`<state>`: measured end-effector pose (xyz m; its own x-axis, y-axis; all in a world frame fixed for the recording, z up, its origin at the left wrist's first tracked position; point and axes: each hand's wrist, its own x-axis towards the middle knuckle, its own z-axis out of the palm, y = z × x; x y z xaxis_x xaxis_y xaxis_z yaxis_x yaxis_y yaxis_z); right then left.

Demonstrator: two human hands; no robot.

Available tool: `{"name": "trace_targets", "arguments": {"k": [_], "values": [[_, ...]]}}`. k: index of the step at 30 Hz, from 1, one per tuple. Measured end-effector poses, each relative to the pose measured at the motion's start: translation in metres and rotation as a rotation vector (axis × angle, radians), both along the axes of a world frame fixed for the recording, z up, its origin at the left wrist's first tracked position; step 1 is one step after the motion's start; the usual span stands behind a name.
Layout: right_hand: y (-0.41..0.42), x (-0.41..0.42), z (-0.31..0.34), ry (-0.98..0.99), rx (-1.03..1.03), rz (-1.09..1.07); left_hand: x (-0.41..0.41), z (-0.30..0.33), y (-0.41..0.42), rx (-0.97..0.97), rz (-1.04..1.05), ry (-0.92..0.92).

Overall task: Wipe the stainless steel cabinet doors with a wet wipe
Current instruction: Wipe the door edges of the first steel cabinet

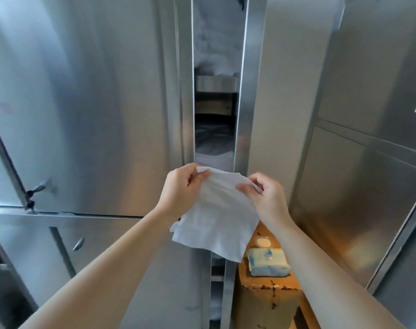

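Both hands, left hand [181, 186] and right hand [265, 197], pinch the wet wipe [220, 214] by its top corners: spread it flat, then press onto the cabinet door [95, 103] left of them

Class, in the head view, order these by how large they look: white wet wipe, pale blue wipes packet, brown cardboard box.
Largest to smallest:
1. white wet wipe, though nearest the camera
2. brown cardboard box, partly hidden
3. pale blue wipes packet

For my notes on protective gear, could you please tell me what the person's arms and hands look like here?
Both forearms are bare as far as the frame shows: no sleeves are visible. The left hand and the right hand wear no gloves, and no rings, watch or bracelet can be seen on the sides facing the camera.
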<state>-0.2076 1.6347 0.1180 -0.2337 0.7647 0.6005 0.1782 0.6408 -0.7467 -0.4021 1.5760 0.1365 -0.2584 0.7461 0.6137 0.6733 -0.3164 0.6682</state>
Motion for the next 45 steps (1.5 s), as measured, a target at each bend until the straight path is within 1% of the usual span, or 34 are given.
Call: {"name": "trace_targets", "arguments": {"k": [4, 7, 9, 12, 14, 16, 18, 19, 21, 23, 26, 28, 30, 33, 35, 37, 39, 40, 42, 45], "values": [[-0.003, -0.007, 0.028, -0.078, -0.106, 0.186, -0.015, 0.023, -0.011, 0.029, 0.059, -0.019], [0.006, -0.010, 0.040, -0.181, -0.114, 0.197, -0.018, 0.041, -0.011, 0.017, 0.100, -0.078], [0.011, -0.013, 0.044, -0.130, -0.169, 0.225, -0.022, 0.052, -0.008, -0.005, 0.096, -0.112], [0.015, -0.023, 0.050, 0.082, -0.305, 0.332, -0.027, 0.068, -0.009, -0.064, 0.012, -0.158], [0.014, -0.032, 0.056, 0.187, -0.373, 0.379, -0.035, 0.076, -0.009, -0.122, -0.035, -0.188], [0.015, -0.041, 0.063, 0.198, -0.357, 0.322, -0.048, 0.081, -0.008, -0.190, -0.119, -0.249], [0.017, -0.049, 0.070, 0.161, -0.323, 0.257, -0.062, 0.085, -0.010, -0.254, -0.205, -0.311], [0.018, -0.054, 0.075, 0.157, -0.333, 0.244, -0.069, 0.088, -0.011, -0.280, -0.216, -0.320], [0.018, -0.062, 0.087, 0.195, -0.429, 0.260, -0.083, 0.092, -0.010, -0.307, -0.188, -0.328], [0.014, -0.069, 0.100, 0.221, -0.578, 0.306, -0.096, 0.096, -0.010, -0.308, -0.162, -0.369], [0.007, -0.085, 0.110, 0.183, -0.728, 0.354, -0.113, 0.101, -0.013, -0.329, -0.196, -0.450], [0.002, -0.101, 0.111, 0.191, -0.790, 0.349, -0.128, 0.102, -0.014, -0.377, -0.182, -0.432], [-0.003, -0.121, 0.110, 0.215, -0.812, 0.329, -0.149, 0.100, -0.017, -0.419, -0.120, -0.352], [-0.014, -0.145, 0.110, 0.266, -0.839, 0.413, -0.179, 0.101, -0.025, -0.438, -0.120, -0.324], [-0.020, -0.159, 0.112, 0.297, -0.807, 0.495, -0.199, 0.105, -0.034, -0.419, -0.166, -0.336], [-0.025, -0.172, 0.114, 0.303, -0.696, 0.519, -0.220, 0.110, -0.041, -0.378, -0.302, -0.347], [-0.028, -0.183, 0.119, 0.239, -0.508, 0.441, -0.237, 0.116, -0.046, -0.345, -0.458, -0.381], [-0.030, -0.185, 0.123, 0.180, -0.407, 0.389, -0.244, 0.120, -0.047, -0.326, -0.496, -0.381], [-0.032, -0.188, 0.129, 0.082, -0.247, 0.310, -0.253, 0.126, -0.048, -0.283, -0.518, -0.343], [-0.031, -0.187, 0.134, 0.028, -0.123, 0.293, -0.260, 0.131, -0.044, -0.225, -0.560, -0.325]]}}
